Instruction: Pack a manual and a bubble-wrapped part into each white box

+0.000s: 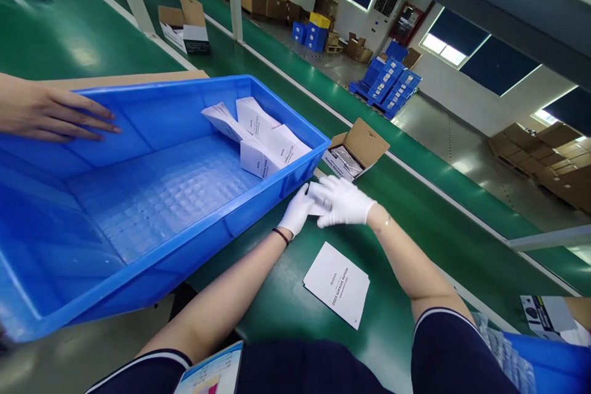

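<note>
Both my hands wear white gloves and meet beside the near right corner of a large blue bin (pixel 217 231). Between them is a small white folded leaflet (pixel 318 204). My left hand (pixel 296 210) pinches its left edge, a dark beaded band round the wrist. My right hand (pixel 347 202) has its fingers over the leaflet's other side, partly hiding it. Bundles of similar white leaflets (pixel 265 141) stand in the bin's far right corner. Just below my hands, a flat white printed card or booklet (pixel 338 283) marked "Minute Stream 1000" lies on the green table.
An open box (pixel 355 154) with a plastic-wrapped item stands beyond my hands on the green conveyor (pixel 443 240). Another person's bare hand (pixel 60 114) rests over the bin's left rim. Farther back is another open box (pixel 184 28). Plastic-wrapped items and a blue bin (pixel 549 360) are at lower right.
</note>
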Demonstrator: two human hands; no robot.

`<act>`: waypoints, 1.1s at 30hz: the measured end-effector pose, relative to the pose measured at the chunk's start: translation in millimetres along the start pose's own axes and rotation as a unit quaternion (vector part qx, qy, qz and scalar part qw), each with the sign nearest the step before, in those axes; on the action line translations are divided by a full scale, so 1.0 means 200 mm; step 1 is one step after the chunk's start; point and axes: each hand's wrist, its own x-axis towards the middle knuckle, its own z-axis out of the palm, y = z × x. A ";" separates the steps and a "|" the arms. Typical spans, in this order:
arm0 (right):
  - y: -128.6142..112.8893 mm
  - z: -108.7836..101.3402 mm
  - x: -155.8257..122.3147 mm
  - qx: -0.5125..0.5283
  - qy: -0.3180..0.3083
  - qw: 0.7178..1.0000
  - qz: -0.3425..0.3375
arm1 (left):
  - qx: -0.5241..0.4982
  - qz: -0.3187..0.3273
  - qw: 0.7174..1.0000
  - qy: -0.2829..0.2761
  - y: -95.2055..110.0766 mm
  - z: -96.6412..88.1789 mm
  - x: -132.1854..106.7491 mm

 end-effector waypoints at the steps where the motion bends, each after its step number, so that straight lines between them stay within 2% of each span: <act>1: -0.06 0.03 -0.05 -0.006 -0.011 1.000 -0.017 | -0.055 -0.023 0.998 -0.001 0.00 0.00 0.00; 2: -0.09 0.05 -0.09 -0.009 -0.012 1.000 -0.013 | -0.106 -0.047 0.993 -0.006 -0.01 0.00 0.01; 4: -0.07 0.06 -0.12 -0.009 0.009 1.000 0.029 | -0.168 -0.081 0.982 -0.024 0.00 0.01 -0.01; 6: 0.05 0.03 -0.09 -0.023 0.064 0.991 0.113 | -0.181 -0.089 0.979 -0.038 0.01 0.02 -0.03; 8: 0.21 0.00 -0.03 -0.054 0.115 0.966 0.226 | -0.170 -0.083 0.980 -0.055 0.02 0.03 -0.05; 9: 0.29 -0.01 0.00 -0.061 0.118 0.949 0.284 | -0.153 -0.075 0.983 -0.064 0.03 0.03 -0.05; 12: 0.44 0.00 0.09 -0.025 0.035 0.915 0.402 | -0.099 -0.056 0.990 -0.085 0.05 0.02 -0.06; 15: 0.47 0.05 0.11 0.011 -0.034 0.902 0.430 | -0.056 -0.044 0.993 -0.099 0.07 0.03 -0.06; 18: 0.35 0.09 0.01 -0.025 0.018 0.918 0.396 | -0.034 -0.045 0.993 -0.107 0.08 0.04 -0.06; 20: 0.18 0.11 -0.13 -0.035 0.061 0.938 0.341 | -0.033 -0.042 0.992 -0.114 0.06 0.05 -0.05; 21: 0.08 0.12 -0.21 -0.022 0.059 0.949 0.308 | -0.034 -0.034 0.993 -0.111 0.05 0.05 -0.05; 23: -0.15 0.13 -0.39 0.029 0.007 0.971 0.239 | -0.038 -0.020 0.993 -0.113 0.02 0.06 -0.03; 25: -0.38 0.16 -0.57 0.068 -0.047 0.979 0.186 | -0.039 -0.014 0.993 -0.114 0.00 0.05 -0.02; 28: -0.65 0.24 -0.74 0.090 -0.084 0.975 0.184 | -0.029 -0.011 0.993 -0.114 0.00 0.04 -0.02; 30: -0.73 0.31 -0.80 0.103 -0.085 0.969 0.210 | -0.019 -0.008 0.993 -0.117 0.01 0.04 -0.03; 33: -0.73 0.37 -0.84 0.148 -0.072 0.960 0.225 | -0.005 -0.003 0.993 -0.121 0.03 0.03 -0.04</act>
